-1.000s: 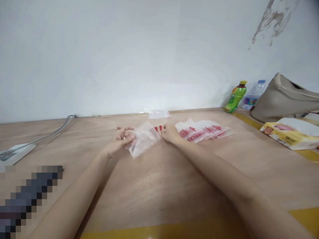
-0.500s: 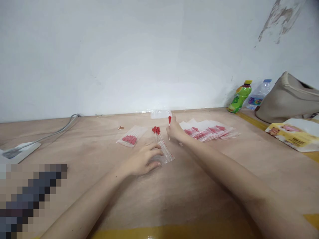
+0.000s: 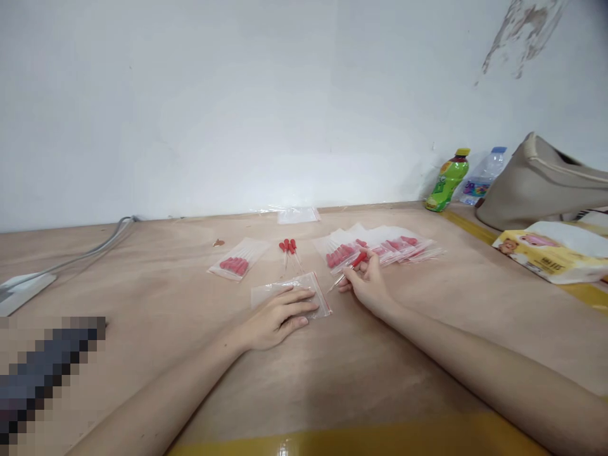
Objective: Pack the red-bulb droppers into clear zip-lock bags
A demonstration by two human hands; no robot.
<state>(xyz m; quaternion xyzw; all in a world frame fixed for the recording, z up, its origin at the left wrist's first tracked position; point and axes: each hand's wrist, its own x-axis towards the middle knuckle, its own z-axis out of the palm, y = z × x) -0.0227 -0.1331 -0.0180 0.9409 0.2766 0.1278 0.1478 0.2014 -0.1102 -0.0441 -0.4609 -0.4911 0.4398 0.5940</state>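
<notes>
My left hand lies flat, fingers apart, over a clear zip bag whose red-lined mouth faces right. Between the fingers of my right hand is a dropper with a red rubber bulb, its clear thin tip slanting down to the left close to the bag's mouth. Beyond the bag, several loose red-bulbed droppers lie together on the table. Left of them rests a zip bag filled with red-bulbed droppers. More filled bags overlap in a row behind my right hand.
Against the wall lie flat clear bags. To the right stand a green bottle, a clear bottle, a beige bag and a yellow tissue pack. A grey cable runs at left.
My right hand has moved right and nearer with the dropper, which has tipped from upright to slanting. My left hand has flattened onto the clear bag, which now lies crosswise.
</notes>
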